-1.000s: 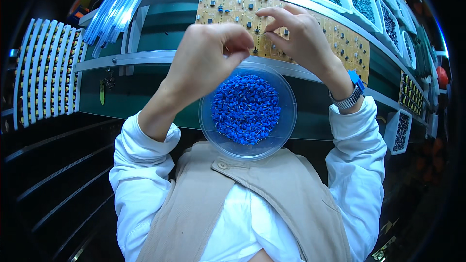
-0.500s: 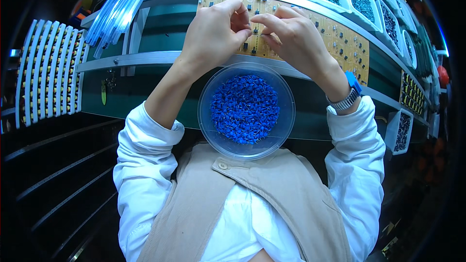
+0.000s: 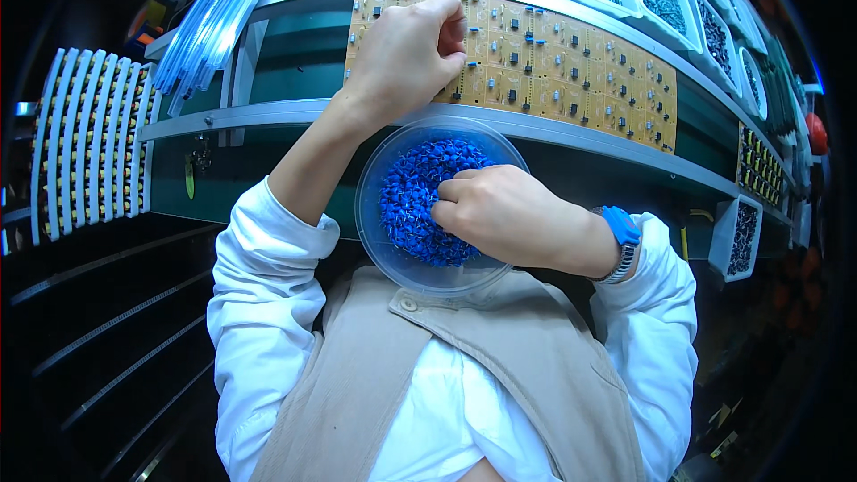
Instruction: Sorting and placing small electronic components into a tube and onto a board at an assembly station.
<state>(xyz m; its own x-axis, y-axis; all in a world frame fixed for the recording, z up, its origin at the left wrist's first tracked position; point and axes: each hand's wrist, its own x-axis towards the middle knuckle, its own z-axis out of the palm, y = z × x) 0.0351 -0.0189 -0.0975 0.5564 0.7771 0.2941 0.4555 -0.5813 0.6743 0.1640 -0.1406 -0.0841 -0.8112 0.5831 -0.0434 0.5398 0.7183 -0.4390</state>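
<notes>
A tan circuit board panel (image 3: 571,80) lies along the metal rail, dotted with small black and pale parts and a few blue ones. Over its left part rests my left hand (image 3: 406,58), its fingers curled and thumb close to the forefinger; whatever they hold is hidden. Below the rail, a round clear plastic tub (image 3: 370,250) holds a heap of blue disc-like components (image 3: 424,187) with wire leads. Reaching in from the right, my right hand (image 3: 504,214) is closed, fingertips down at the heap. The hand itself covers what those tips grip.
White bins (image 3: 643,13) of small parts line the far right. Clear plastic tubes (image 3: 210,27) lie at the upper left, above a rack of pale strips (image 3: 94,143). A small white bin (image 3: 739,236) hangs off the right edge. The metal rail (image 3: 295,110) runs between board and tub.
My right hand has left the board beside my left hand and come down into the tub. My left hand stays over the board, and the board's left end sits slightly further left.
</notes>
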